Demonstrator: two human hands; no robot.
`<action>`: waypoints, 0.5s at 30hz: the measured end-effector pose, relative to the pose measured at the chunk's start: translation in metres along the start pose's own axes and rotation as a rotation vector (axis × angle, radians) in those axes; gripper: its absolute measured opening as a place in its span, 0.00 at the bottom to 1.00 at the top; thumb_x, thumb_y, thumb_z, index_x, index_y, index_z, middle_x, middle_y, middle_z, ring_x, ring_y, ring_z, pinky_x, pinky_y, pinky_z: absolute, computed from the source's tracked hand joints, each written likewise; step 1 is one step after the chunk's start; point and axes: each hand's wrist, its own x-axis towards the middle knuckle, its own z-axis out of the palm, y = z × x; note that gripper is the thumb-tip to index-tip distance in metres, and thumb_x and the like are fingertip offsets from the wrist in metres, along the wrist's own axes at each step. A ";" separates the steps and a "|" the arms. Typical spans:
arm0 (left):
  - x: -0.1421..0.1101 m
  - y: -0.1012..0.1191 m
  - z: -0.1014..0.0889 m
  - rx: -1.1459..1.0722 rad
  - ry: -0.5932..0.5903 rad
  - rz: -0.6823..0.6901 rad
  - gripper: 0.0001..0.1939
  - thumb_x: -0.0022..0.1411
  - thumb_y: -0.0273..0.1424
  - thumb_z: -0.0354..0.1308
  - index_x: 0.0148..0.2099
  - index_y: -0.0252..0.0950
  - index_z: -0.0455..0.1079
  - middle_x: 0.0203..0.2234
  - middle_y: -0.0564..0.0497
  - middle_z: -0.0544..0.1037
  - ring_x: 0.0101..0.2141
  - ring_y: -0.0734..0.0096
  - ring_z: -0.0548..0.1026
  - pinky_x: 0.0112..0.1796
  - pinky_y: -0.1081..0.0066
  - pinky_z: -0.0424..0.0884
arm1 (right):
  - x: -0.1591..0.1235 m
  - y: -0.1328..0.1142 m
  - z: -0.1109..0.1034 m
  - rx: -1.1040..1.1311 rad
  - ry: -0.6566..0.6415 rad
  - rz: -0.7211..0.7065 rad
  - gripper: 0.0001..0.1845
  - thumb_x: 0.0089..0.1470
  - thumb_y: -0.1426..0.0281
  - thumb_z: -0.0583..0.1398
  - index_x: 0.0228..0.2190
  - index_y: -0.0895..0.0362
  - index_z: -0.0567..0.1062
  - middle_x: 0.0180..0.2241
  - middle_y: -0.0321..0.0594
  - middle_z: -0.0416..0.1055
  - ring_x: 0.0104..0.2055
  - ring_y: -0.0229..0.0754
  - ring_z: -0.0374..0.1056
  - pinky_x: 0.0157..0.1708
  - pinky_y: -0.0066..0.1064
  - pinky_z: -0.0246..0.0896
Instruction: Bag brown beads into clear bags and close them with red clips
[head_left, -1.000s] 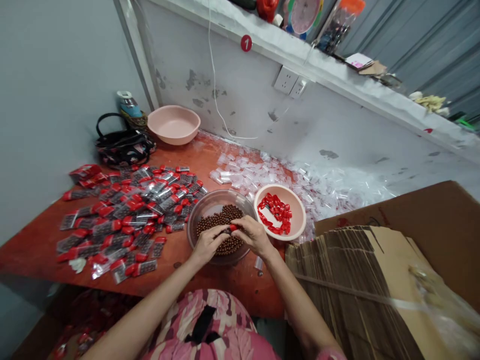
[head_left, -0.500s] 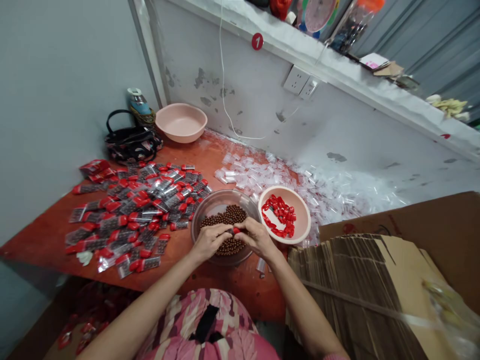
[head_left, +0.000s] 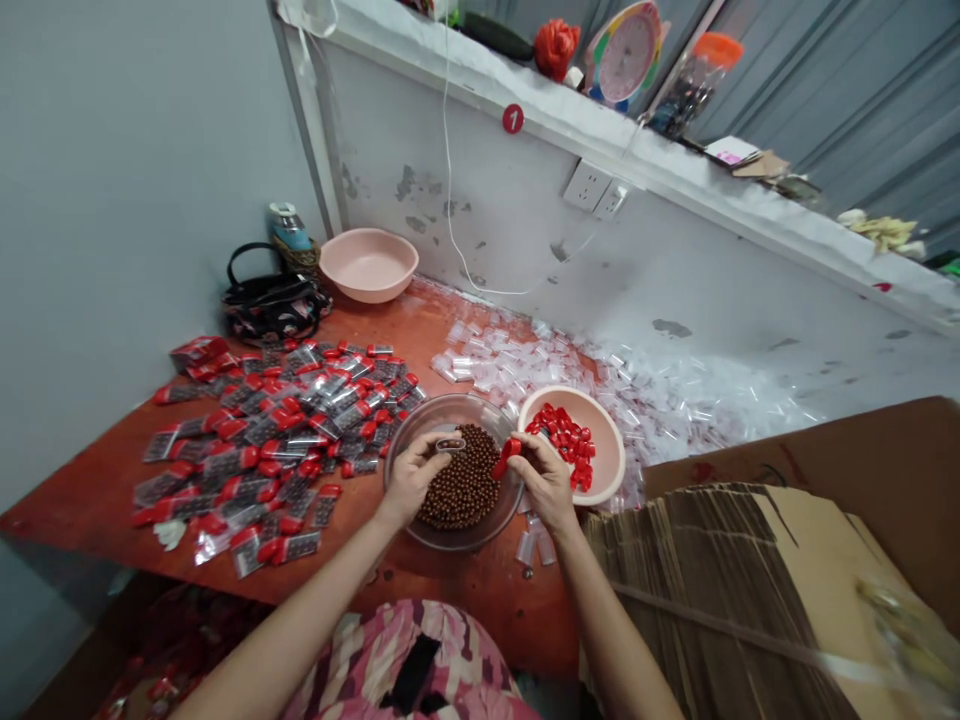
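My left hand [head_left: 411, 478] is at the rim of a clear glass bowl [head_left: 442, 411], pinching a small clear plastic bag [head_left: 450, 444] above the mound of brown beads [head_left: 466, 480]. My right hand [head_left: 546, 482] is over the bowl's right rim, its fingers shut on a small red plastic piece [head_left: 507, 458]. That hand is close to a pink bowl [head_left: 609, 450] holding many similar red pieces [head_left: 562, 442]. Left of the glass bowl lies a heap of sealed packets with red tops and dark beads [head_left: 277, 440].
Loose clear bags [head_left: 510, 365] are spread along the wall on the orange-red table [head_left: 480, 610]. A pink basin [head_left: 368, 265] and a black handbag [head_left: 274, 307] stand at the back left. Flattened cardboard [head_left: 712, 610] fills the lower right.
My hands have moved apart from their meeting point over the beads. The left now shows the small clear bag, and the right has drawn the red piece rightward. The view has shifted slightly.
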 end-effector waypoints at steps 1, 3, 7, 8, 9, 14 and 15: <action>0.001 -0.001 0.001 -0.005 -0.002 -0.001 0.12 0.54 0.29 0.54 0.42 0.36 0.70 0.40 0.46 0.75 0.42 0.64 0.71 0.47 0.63 0.63 | 0.000 -0.001 0.001 -0.039 -0.010 -0.028 0.15 0.48 0.71 0.59 0.41 0.52 0.71 0.40 0.39 0.69 0.42 0.40 0.65 0.44 0.34 0.59; 0.001 -0.002 0.003 0.011 -0.036 -0.006 0.12 0.54 0.30 0.54 0.42 0.36 0.70 0.41 0.46 0.75 0.43 0.63 0.71 0.47 0.63 0.63 | 0.001 -0.001 0.001 -0.114 -0.037 -0.082 0.16 0.49 0.71 0.59 0.42 0.52 0.71 0.41 0.40 0.69 0.43 0.41 0.65 0.46 0.35 0.58; 0.000 -0.004 0.004 0.056 -0.050 0.003 0.13 0.54 0.30 0.54 0.43 0.36 0.70 0.41 0.46 0.75 0.44 0.63 0.70 0.47 0.64 0.62 | 0.003 -0.006 0.002 -0.214 -0.092 -0.202 0.18 0.50 0.73 0.58 0.44 0.50 0.70 0.41 0.40 0.69 0.44 0.41 0.65 0.46 0.35 0.59; 0.000 -0.004 0.003 0.057 -0.045 0.005 0.13 0.54 0.30 0.54 0.43 0.36 0.70 0.41 0.46 0.75 0.43 0.63 0.71 0.47 0.64 0.62 | 0.005 -0.008 0.002 -0.235 -0.114 -0.234 0.19 0.50 0.73 0.58 0.45 0.50 0.69 0.42 0.40 0.69 0.44 0.41 0.65 0.45 0.35 0.59; 0.000 -0.004 0.003 0.053 -0.036 0.005 0.13 0.54 0.30 0.55 0.43 0.36 0.70 0.40 0.46 0.75 0.43 0.63 0.71 0.47 0.65 0.63 | 0.006 -0.010 0.003 -0.256 -0.136 -0.263 0.19 0.50 0.73 0.58 0.46 0.50 0.68 0.42 0.40 0.69 0.44 0.41 0.65 0.45 0.35 0.59; -0.001 -0.004 0.004 0.041 -0.048 -0.017 0.11 0.54 0.30 0.55 0.41 0.35 0.71 0.39 0.47 0.76 0.42 0.64 0.71 0.46 0.66 0.64 | 0.014 -0.020 0.004 -0.333 -0.230 -0.320 0.19 0.51 0.73 0.57 0.46 0.51 0.68 0.40 0.41 0.70 0.42 0.40 0.65 0.43 0.33 0.60; -0.002 -0.005 0.005 0.033 -0.050 -0.016 0.11 0.54 0.30 0.54 0.41 0.35 0.71 0.39 0.47 0.76 0.42 0.64 0.71 0.46 0.66 0.64 | 0.015 -0.022 0.004 -0.342 -0.240 -0.320 0.18 0.51 0.72 0.57 0.46 0.51 0.68 0.40 0.41 0.70 0.42 0.40 0.65 0.43 0.33 0.60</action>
